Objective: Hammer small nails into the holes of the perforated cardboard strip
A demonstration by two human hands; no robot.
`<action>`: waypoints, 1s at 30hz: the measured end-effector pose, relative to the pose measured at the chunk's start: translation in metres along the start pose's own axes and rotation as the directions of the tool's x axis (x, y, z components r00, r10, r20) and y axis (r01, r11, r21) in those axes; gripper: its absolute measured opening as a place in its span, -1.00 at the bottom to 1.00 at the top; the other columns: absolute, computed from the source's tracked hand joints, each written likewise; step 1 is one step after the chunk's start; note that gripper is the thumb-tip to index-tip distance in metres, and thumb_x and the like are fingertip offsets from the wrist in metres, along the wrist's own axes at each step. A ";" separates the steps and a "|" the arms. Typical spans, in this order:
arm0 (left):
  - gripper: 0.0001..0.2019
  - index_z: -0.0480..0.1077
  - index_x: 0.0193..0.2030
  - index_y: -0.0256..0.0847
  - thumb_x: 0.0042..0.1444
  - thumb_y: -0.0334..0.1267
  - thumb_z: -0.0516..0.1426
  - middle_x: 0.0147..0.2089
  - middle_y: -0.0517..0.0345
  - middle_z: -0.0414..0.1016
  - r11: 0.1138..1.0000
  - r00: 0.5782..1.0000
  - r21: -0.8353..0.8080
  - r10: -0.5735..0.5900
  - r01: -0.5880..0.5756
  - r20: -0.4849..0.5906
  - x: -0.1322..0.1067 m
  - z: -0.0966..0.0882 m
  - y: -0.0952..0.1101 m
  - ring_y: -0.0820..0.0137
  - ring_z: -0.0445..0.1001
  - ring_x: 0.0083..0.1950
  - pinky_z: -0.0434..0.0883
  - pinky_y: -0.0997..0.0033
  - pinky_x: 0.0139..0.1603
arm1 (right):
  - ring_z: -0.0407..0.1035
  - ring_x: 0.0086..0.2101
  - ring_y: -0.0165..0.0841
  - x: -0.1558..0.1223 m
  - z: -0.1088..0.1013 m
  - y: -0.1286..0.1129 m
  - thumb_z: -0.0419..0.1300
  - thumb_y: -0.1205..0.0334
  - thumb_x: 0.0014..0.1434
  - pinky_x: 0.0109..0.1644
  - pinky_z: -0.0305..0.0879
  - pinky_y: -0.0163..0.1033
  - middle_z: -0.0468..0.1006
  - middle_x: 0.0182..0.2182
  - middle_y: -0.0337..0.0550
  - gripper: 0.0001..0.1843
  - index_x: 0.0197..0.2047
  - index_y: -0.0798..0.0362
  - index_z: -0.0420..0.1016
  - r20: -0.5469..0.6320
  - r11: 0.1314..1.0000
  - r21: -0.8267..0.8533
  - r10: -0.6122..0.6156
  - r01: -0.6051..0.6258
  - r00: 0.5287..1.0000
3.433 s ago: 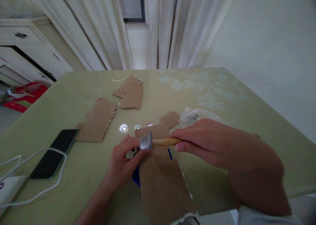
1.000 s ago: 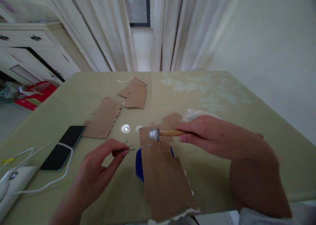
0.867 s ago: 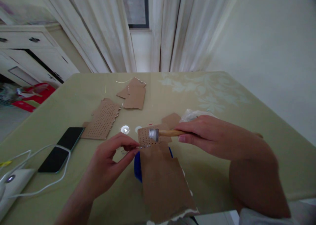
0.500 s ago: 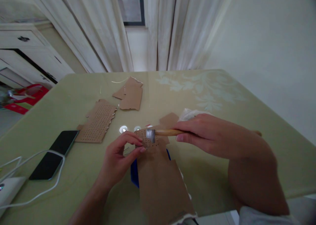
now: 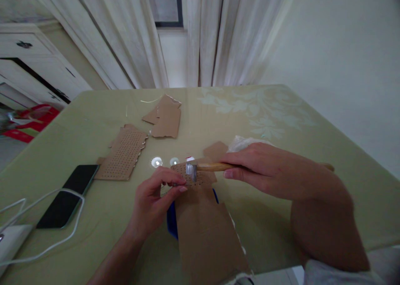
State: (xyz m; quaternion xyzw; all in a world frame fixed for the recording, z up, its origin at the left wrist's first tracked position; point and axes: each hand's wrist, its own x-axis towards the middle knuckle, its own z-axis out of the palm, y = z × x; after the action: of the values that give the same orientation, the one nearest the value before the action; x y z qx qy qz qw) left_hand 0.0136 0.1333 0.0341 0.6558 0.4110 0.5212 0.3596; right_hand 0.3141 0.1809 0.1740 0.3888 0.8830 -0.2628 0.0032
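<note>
My right hand (image 5: 259,168) grips the wooden handle of a small hammer (image 5: 215,167). Its metal head is just over the punched rows of holes in a long piece of cardboard (image 5: 209,235). Beside the head, my left hand (image 5: 159,193) pinches thumb and forefinger together at the cardboard's left edge. Something thin and metallic shows there, too small to name. Under the cardboard a blue object (image 5: 171,220) peeks out on both sides; most of it is hidden.
To the left lie a hole-covered cardboard sheet (image 5: 121,156), a black phone (image 5: 68,197) and a white cable (image 5: 79,218). Further back are torn cardboard pieces (image 5: 167,120). Small round clear items (image 5: 156,162) sit beyond my left hand, and a crumpled plastic bag (image 5: 242,143) beyond my right.
My left fingertips have shifted slightly right and up, closer to the hammer head. The hammer stays over nearly the same spot, and the view has tilted a little.
</note>
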 end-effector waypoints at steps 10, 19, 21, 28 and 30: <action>-0.88 0.75 -0.10 -0.01 0.36 -0.33 0.36 -0.16 0.21 0.77 0.994 0.997 0.080 0.073 -0.075 0.036 0.003 -0.001 0.004 0.38 0.67 -0.14 0.52 0.44 -0.06 | 0.58 -0.25 -0.18 0.000 0.000 -0.002 0.08 -0.02 0.64 -0.15 0.23 -0.17 0.72 -0.26 -0.07 -0.59 0.01 0.00 0.70 0.005 1.000 -0.007 0.003 -0.003 1.000; -0.91 0.72 -0.14 -0.04 0.40 -0.29 0.34 -0.21 0.26 0.79 0.974 0.992 0.198 0.100 -0.114 0.080 0.005 0.001 0.004 0.36 0.69 -0.21 0.51 0.38 0.00 | 0.60 -0.24 -0.19 0.001 0.001 -0.001 0.10 0.01 0.65 -0.15 0.23 -0.17 0.74 -0.25 -0.11 -0.63 0.00 -0.01 0.68 0.008 1.000 -0.024 -0.011 0.011 1.000; -0.91 0.72 -0.13 -0.04 0.41 -0.26 0.33 -0.21 0.26 0.79 0.970 0.990 0.211 0.104 -0.121 0.091 0.004 0.001 0.005 0.37 0.69 -0.20 0.51 0.39 0.00 | 0.60 -0.25 -0.19 0.000 0.000 -0.001 0.09 0.02 0.65 -0.15 0.22 -0.17 0.74 -0.25 -0.12 -0.63 -0.01 -0.01 0.68 0.012 1.000 -0.025 -0.010 0.010 1.000; -0.90 0.71 -0.14 -0.06 0.43 -0.25 0.33 -0.21 0.24 0.77 0.965 0.984 0.209 0.135 -0.156 0.113 0.006 0.003 0.005 0.37 0.68 -0.19 0.51 0.43 -0.08 | 0.60 -0.22 -0.18 0.000 0.001 -0.003 0.09 0.01 0.65 -0.14 0.23 -0.16 0.75 -0.23 -0.11 -0.63 0.02 -0.02 0.69 0.015 1.000 -0.024 -0.008 0.008 1.000; -0.90 0.71 -0.14 -0.06 0.43 -0.26 0.32 -0.21 0.24 0.78 0.962 0.982 0.213 0.146 -0.168 0.118 0.006 0.003 0.004 0.37 0.68 -0.18 0.51 0.44 -0.09 | 0.60 -0.23 -0.18 0.001 0.000 -0.003 0.09 0.02 0.65 -0.14 0.22 -0.16 0.74 -0.23 -0.10 -0.63 0.02 -0.01 0.69 0.019 1.000 -0.019 0.000 0.001 1.000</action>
State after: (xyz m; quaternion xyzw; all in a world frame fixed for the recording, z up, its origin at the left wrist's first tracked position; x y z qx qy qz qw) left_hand 0.0179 0.1371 0.0397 0.7480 0.3945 0.4650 0.2620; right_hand 0.3110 0.1798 0.1752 0.3861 0.8856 -0.2579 0.0153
